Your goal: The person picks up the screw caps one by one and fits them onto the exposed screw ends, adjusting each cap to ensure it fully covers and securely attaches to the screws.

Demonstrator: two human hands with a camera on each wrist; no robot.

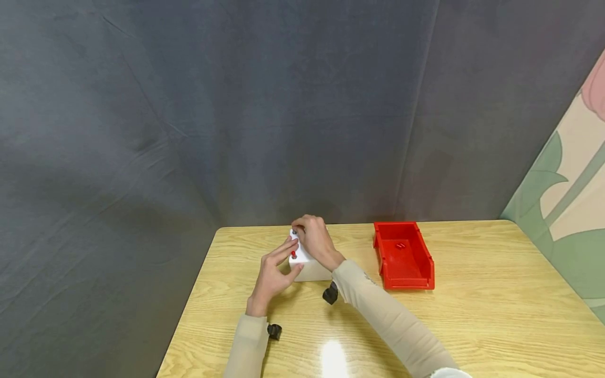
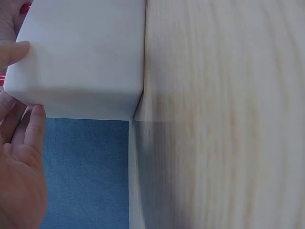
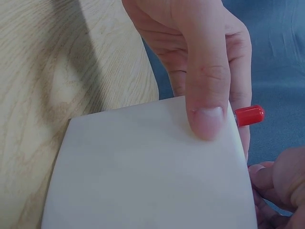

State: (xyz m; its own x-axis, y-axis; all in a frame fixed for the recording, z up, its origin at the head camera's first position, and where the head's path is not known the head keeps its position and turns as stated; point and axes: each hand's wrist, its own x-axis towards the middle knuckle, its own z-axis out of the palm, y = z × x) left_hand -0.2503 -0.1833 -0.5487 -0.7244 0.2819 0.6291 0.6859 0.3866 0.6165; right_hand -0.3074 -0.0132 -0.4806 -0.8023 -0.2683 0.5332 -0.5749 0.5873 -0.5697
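Note:
A white box (image 1: 309,270) stands near the table's far edge, with a red-capped switch (image 1: 293,254) on its top. My left hand (image 1: 274,270) holds the box by its left end, its thumb (image 3: 208,117) pressed on the near face in the right wrist view. Over the far end of the box, my right hand (image 1: 315,239) pinches a small red cap (image 2: 25,8), seen only in part in the left wrist view. A grey metal fitting (image 1: 294,231) shows just below those fingertips. Most of the fingers' grip is hidden.
To the right of the box a red open-front bin (image 1: 408,281) sits on the wooden table (image 1: 491,273), with small red pieces (image 1: 400,245) inside. A dark curtain (image 1: 302,105) hangs behind the table. Black wrist cameras (image 1: 274,331) are on both sleeves.

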